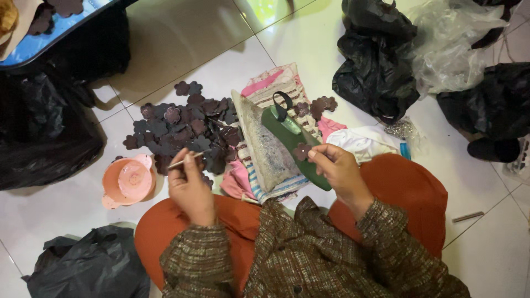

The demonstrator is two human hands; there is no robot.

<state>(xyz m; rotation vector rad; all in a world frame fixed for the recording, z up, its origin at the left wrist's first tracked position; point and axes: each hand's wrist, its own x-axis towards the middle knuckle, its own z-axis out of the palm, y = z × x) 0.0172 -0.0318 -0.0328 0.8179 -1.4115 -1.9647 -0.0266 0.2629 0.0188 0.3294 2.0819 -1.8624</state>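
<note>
The person sits on a white tiled floor [210, 33]. The right hand [338, 172] pinches a small dark flower-shaped cutout [302, 151] against a green sandal sole [295, 144], which rests on a grey board [265, 146] laid over striped cloth [276, 83]. The left hand [190, 185] is closed around a thin stick [185, 160], just right of a pink lidded bowl [128, 181]. A pile of dark flower cutouts [185, 124] lies farther out, with black plastic bags [375, 60] at far right.
</note>
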